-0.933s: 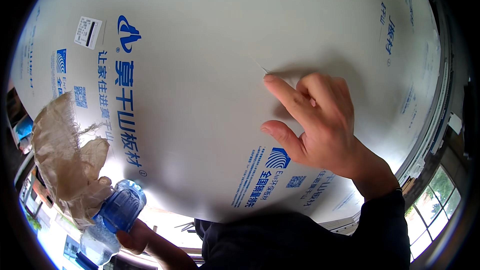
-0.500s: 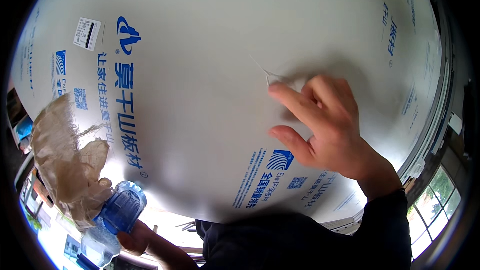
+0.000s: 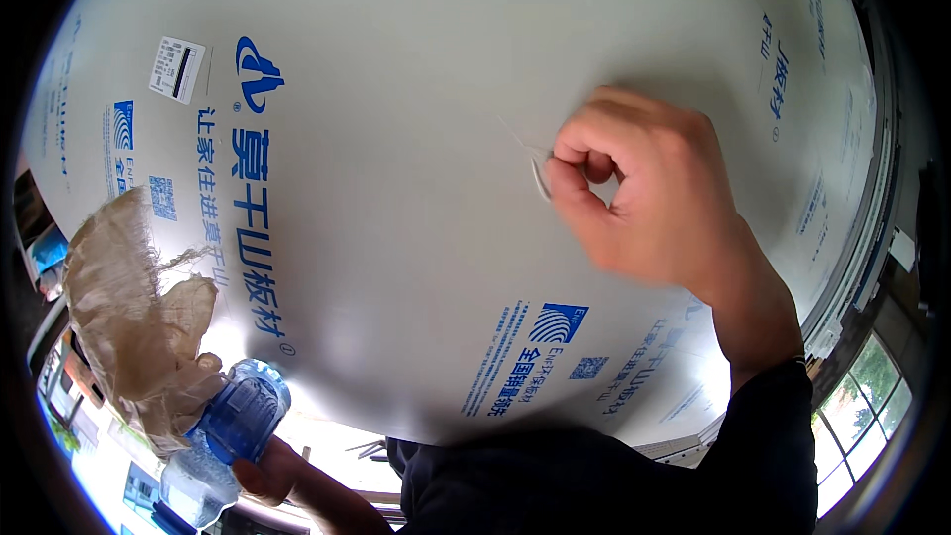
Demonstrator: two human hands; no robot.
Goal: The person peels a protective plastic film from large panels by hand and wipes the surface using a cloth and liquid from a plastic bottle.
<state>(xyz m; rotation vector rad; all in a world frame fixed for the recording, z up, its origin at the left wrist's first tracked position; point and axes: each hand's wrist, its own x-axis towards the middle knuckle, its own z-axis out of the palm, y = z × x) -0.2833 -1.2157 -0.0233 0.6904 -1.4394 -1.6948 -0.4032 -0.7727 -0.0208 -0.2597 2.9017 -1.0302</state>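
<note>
A large pale board (image 3: 396,188), printed in blue, fills most of the view in front of me. Over its right half, the thumb and forefinger of my right hand (image 3: 659,178) are pinched together at a small whitish sliver of film (image 3: 540,173). From that sliver a thin line runs up and left across the surface. At the lower left, my left hand (image 3: 269,474) is closed around a clear plastic bottle (image 3: 238,416) with a blue label. A frayed beige cloth (image 3: 134,307) is bunched against the bottle; whether my fingers grip it too is hidden.
A white printed sticker (image 3: 177,69) is on the board's upper left. Stacked board edges (image 3: 862,248) curve along the right side. A paned window (image 3: 867,406) stands at the lower right. A blue object (image 3: 48,250) lies beyond the left edge.
My right hand has moved slightly up, and its outstretched forefinger has closed against the thumb at the film sliver. My left hand, bottle and cloth stay in place.
</note>
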